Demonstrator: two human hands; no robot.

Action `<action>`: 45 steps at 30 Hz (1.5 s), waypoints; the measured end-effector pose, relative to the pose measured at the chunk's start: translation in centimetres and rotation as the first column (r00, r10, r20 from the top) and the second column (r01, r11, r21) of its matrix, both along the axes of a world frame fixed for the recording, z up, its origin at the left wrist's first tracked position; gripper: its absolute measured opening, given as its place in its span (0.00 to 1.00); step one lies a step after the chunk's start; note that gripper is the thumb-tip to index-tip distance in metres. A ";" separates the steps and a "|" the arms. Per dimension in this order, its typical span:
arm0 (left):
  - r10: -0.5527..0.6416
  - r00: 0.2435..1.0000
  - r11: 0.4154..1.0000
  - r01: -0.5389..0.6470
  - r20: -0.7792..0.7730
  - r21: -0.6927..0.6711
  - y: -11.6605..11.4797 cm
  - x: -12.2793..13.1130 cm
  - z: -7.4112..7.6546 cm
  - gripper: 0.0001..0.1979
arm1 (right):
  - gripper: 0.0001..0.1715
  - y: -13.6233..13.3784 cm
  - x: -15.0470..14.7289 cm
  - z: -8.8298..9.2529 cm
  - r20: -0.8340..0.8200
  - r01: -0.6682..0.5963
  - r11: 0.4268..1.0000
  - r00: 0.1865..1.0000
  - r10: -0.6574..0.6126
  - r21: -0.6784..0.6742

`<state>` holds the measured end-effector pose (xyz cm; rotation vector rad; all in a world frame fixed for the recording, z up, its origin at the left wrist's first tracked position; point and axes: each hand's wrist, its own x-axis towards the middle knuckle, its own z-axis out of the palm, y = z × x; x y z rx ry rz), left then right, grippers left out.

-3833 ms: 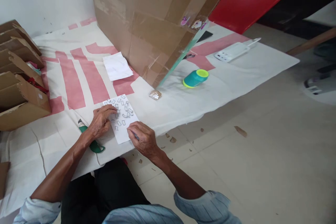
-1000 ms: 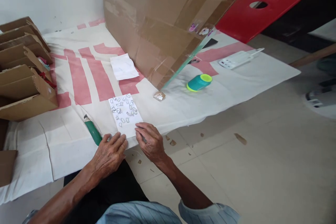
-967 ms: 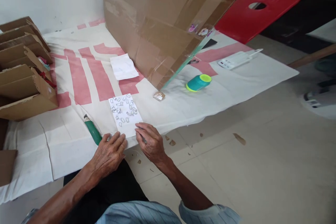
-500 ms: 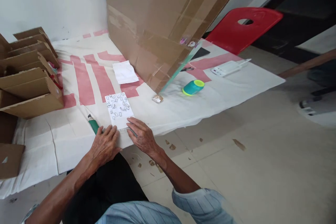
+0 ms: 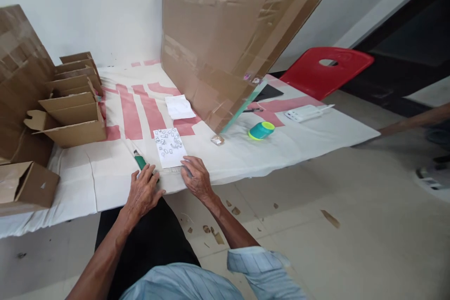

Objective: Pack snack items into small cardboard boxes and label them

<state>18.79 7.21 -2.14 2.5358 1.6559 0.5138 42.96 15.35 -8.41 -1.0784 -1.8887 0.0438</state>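
A white sheet of paper (image 5: 170, 159) with several small drawn box shapes lies near the table's front edge. At its lower right corner, my right hand (image 5: 197, 179) rests with loosely bent, parted fingers. A narrow greyish patch shows between those fingers; I cannot make out what it is. My left hand (image 5: 143, 191) lies palm down at the table edge, fingers spread, below the sheet and apart from it. Just beyond its fingertips is a green-handled utility knife (image 5: 140, 160), its tip pointing away from me; my fingers partly cover the rear of the handle.
Small open cardboard boxes (image 5: 79, 131) line the left side. A large cardboard panel (image 5: 214, 51) stands on the white tablecloth (image 5: 239, 164). Beyond are folded white paper (image 5: 179, 107), a teal-yellow cylinder (image 5: 261, 130), a white power strip (image 5: 303, 113) and a red chair (image 5: 326, 72). Another person's arm (image 5: 415, 119) shows at right.
My view has tilted up and turned, bringing more boxes in on the left. My left hand has drawn back slightly from the sheet's lower edge. The right hand stays by the sheet's corner.
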 end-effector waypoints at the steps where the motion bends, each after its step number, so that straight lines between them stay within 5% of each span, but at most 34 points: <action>1: 0.041 0.999 0.999 -0.041 0.025 0.015 -0.7 -0.3 -0.2 0.23 | 0.14 -0.3 -0.5 0.1 0.001 0.006 1.000 1.000 -0.006 0.006; 7: 0.237 0.962 0.965 -0.249 0.135 0.082 -4.2 -2.5 -1.4 0.21 | 0.11 -3.1 -6.5 0.5 0.087 -0.088 0.995 0.992 0.093 -0.054; 12: 0.278 0.947 0.948 -0.297 0.159 0.111 -6.0 -4.4 -2.0 0.19 | 0.13 -3.8 -10.0 0.7 0.130 -0.099 0.991 0.985 0.110 -0.094; 20: 0.268 0.942 0.947 -0.296 0.200 0.124 -7.5 -6.0 -3.2 0.17 | 0.22 -2.8 -6.0 -1.5 0.182 0.128 0.992 0.975 -0.126 -0.001; 32: 0.301 0.919 0.947 -0.320 0.256 0.035 -9.5 -6.0 -2.8 0.18 | 0.28 -1.6 -1.5 -3.5 0.197 0.056 0.998 0.979 -0.053 -0.009; 37: 0.363 0.882 0.918 -0.394 0.299 0.048 -11.2 -6.7 -3.0 0.18 | 0.25 -2.4 -1.8 -3.7 0.150 0.030 0.999 0.988 -0.033 0.020; 42: 0.505 0.771 0.804 -0.584 0.388 0.113 -12.9 -10.2 -2.8 0.17 | 0.21 -4.0 -4.6 -2.8 0.084 -0.084 0.994 0.993 0.078 0.071; 45: 0.584 0.611 0.608 -0.765 0.535 0.210 -14.4 -14.5 -1.5 0.17 | 0.20 -4.4 -6.5 -2.5 0.058 -0.163 0.985 0.985 0.160 0.056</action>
